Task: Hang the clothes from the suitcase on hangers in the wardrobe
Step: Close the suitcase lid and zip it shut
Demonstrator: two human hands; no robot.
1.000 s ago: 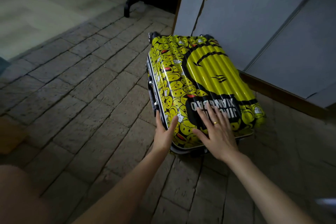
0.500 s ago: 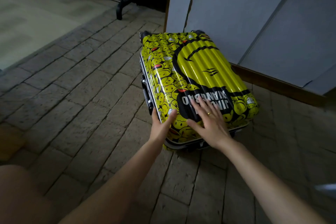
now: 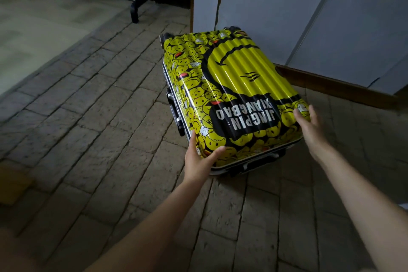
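A closed yellow hard-shell suitcase [image 3: 229, 86] printed with smiley faces and black lettering lies flat on the brick-patterned floor. My left hand [image 3: 198, 161] cups its near left corner, thumb on the lid and fingers along the side. At the near right corner my right hand [image 3: 309, 126] rests against the edge, its fingers apart. No clothes or hangers show. The pale wardrobe doors [image 3: 287, 6] stand shut just behind the suitcase.
A black metal stand leg [image 3: 135, 10] rises at the back, left of the wardrobe. A light mat [image 3: 44, 24] covers the floor at the far left. A brown wooden plinth [image 3: 331, 86] runs under the wardrobe doors.
My right hand has slid off the middle of the lid to the near right corner. My left hand has stayed at the near left corner. The view has come closer.
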